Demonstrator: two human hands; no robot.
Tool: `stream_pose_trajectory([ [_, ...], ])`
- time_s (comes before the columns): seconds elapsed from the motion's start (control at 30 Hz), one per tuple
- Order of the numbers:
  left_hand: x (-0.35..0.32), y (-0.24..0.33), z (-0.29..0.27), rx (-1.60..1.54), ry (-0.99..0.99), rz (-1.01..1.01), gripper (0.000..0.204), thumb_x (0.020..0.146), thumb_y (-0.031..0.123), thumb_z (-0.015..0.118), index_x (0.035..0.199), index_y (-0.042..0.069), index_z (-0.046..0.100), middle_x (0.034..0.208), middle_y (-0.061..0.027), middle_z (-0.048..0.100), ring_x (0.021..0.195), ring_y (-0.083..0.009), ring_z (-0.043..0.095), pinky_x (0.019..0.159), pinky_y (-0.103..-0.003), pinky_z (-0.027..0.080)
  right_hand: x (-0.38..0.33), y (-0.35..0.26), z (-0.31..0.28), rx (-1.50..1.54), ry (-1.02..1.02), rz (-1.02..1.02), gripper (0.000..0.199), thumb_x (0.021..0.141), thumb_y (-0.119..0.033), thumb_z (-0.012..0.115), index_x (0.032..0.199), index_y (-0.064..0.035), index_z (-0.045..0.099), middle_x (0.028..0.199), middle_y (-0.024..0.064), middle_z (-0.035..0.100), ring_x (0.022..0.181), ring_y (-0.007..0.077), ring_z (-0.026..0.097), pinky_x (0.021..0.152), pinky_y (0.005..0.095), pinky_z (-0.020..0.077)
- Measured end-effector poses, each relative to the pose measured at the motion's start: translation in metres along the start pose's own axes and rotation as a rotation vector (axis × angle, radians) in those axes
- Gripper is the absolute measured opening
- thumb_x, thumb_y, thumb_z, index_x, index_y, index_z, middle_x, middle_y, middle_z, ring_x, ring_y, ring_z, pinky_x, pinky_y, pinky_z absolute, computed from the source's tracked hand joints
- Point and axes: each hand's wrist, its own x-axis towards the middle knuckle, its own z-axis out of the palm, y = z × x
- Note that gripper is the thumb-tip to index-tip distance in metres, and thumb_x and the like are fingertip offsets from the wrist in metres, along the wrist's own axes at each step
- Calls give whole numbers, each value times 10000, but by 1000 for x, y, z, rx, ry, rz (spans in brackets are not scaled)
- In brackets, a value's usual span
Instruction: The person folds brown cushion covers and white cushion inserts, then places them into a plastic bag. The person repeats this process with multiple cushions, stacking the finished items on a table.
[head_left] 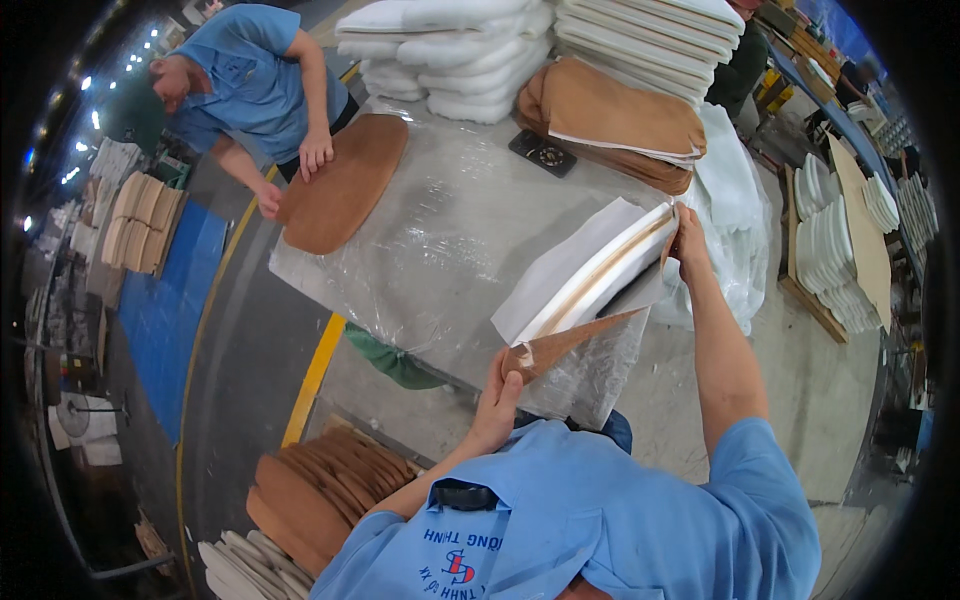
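My left hand (500, 395) grips the near corner of a brown fabric cover (560, 345) at the table's front edge. My right hand (688, 240) holds the far end of the same piece, a white foam pad (580, 265) with the brown cover half around it, tilted up on edge above the table. The plastic-wrapped table (440, 230) lies under it.
A person in a blue shirt (250, 80) presses a brown covered pad (340, 185) at the table's far left corner. Stacks of white foam pads (450, 50) and brown covers (610, 115) sit at the back. More brown pieces (320, 490) are stacked on the floor at left.
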Motion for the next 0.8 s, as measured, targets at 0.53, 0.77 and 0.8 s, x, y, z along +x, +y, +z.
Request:
stream_pose_trajectory([
  [0.53, 20, -10, -34, -861, 138, -338, 578, 1138, 443, 438, 1595, 97, 366, 1547, -127, 499, 1437, -259, 465, 1203, -429, 363, -133, 131, -88, 294, 270, 246, 360, 1044, -362, 590, 1262, -78, 638, 1174, 74, 676, 1068, 213, 645, 916, 375, 535],
  [0.77, 49, -37, -67, -408, 154, -329, 388, 1133, 308, 505, 1433, 63, 499, 1414, -72, 588, 1281, -220, 572, 1100, -395, 450, -161, 165, -99, 356, 111, 253, 404, 1099, -408, 557, 1275, -59, 660, 1135, 25, 724, 969, 139, 679, 851, 334, 532],
  [0.8, 51, -27, -68, -399, 105, -284, 371, 1131, 295, 511, 1420, 63, 506, 1412, -72, 588, 1280, -217, 571, 1106, -389, 443, -162, 162, -101, 376, 92, 204, 407, 1096, -411, 562, 1274, -59, 664, 1139, 23, 725, 971, 138, 681, 848, 332, 532],
])
